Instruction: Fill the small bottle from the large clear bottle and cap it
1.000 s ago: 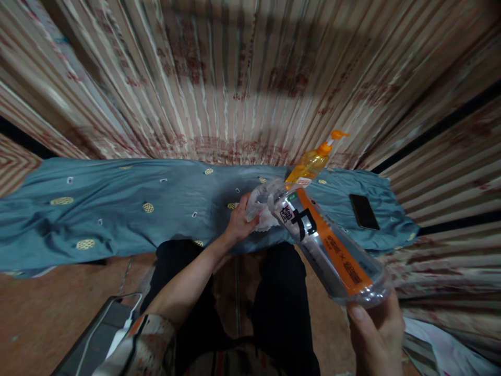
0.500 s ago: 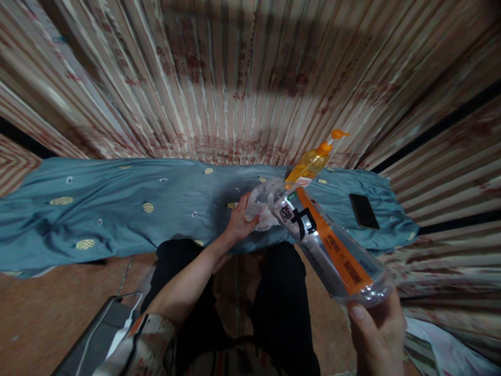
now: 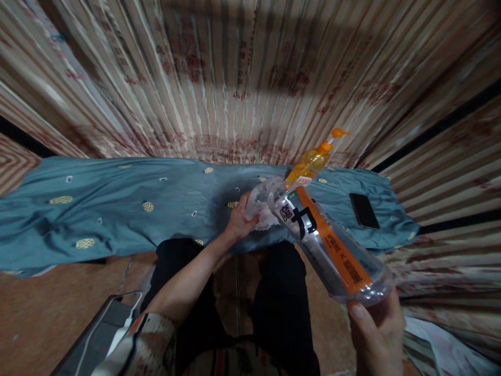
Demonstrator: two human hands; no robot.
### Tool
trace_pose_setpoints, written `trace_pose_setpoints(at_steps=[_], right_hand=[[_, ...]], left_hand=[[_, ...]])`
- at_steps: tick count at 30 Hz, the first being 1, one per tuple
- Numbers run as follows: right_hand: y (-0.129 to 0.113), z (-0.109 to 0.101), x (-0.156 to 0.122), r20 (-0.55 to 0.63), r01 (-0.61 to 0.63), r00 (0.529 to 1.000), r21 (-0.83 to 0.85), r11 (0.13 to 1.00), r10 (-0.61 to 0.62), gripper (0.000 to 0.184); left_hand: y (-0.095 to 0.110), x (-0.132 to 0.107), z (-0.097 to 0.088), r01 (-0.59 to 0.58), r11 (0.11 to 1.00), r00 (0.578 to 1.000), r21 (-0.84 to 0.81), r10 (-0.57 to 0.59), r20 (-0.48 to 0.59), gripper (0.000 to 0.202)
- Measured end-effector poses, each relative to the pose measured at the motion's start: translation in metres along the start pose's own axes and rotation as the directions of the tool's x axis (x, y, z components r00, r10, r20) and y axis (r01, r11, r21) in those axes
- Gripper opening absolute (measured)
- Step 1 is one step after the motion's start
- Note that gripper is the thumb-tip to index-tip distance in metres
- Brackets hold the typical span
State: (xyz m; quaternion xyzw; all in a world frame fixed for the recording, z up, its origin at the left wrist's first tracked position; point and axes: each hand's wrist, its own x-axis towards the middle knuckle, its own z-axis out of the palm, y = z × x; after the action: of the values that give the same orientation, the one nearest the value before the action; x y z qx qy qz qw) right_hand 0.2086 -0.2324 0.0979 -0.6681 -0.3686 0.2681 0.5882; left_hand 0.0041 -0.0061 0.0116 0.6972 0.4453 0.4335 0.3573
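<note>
A large clear plastic bottle (image 3: 324, 240) with a silver and orange label slants across the right of centre, over the cloth's front edge. My right hand (image 3: 378, 329) grips its base at the lower right, thumb on the near side. At the other end, my left hand (image 3: 240, 222) is closed around the clear top part of the bottle. Its cap or mouth cannot be made out. Something white and crumpled, like a tissue (image 3: 268, 219), shows just below that end. Behind the bottle's top stands an orange pump bottle (image 3: 309, 164) with yellow-orange liquid, partly covered.
A blue-grey cloth with a pineapple print (image 3: 117, 209) covers the long narrow surface before me. On its right lies a dark phone (image 3: 364, 210). Striped curtains (image 3: 219, 78) hang behind and at both sides. A grey box with a white cable (image 3: 94, 334) is at lower left.
</note>
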Motion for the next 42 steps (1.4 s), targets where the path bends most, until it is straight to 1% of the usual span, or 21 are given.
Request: trace_pose_setpoints(at_steps=[3,6,18,27,35,42], right_hand=[[0.0009,-0.0014,0.0003,0.002,0.011,1.0,0.002,1.0,-0.011,0.083],[-0.0012,-0.0003,0.0002,0.008,-0.009,1.0,0.025,1.0,0.009,0.083],[-0.0015,-0.0002,0.0004,0.0,-0.001,1.0,0.026,1.0,0.001,0.078],[-0.002,0.0004,-0.0003,0.006,0.007,1.0,0.011,1.0,-0.007,0.081],[0.0018,-0.0019,0.0005,0.02,0.012,1.0,-0.015,1.0,-0.011,0.084],[-0.0082,0.0035,-0.002,-0.017,-0.032,0.999,0.042,0.999,0.032,0.084]], left_hand=[[-0.0006,0.0002,-0.0001,-0.016,1.0,1.0,-0.004,0.016,0.001,0.061],[-0.0006,0.0004,-0.0002,-0.023,1.0,1.0,-0.006,0.023,-0.002,0.062],[-0.0007,0.0006,-0.001,-0.013,1.0,1.0,0.0,0.013,0.008,0.062],[0.0019,0.0004,-0.0014,-0.012,1.0,1.0,-0.015,0.012,0.008,0.06],[-0.0021,0.0004,0.0004,-0.011,1.0,1.0,-0.028,0.011,-0.001,0.062],[-0.0007,0.0007,-0.0002,-0.012,1.0,1.0,-0.023,0.012,0.004,0.061]])
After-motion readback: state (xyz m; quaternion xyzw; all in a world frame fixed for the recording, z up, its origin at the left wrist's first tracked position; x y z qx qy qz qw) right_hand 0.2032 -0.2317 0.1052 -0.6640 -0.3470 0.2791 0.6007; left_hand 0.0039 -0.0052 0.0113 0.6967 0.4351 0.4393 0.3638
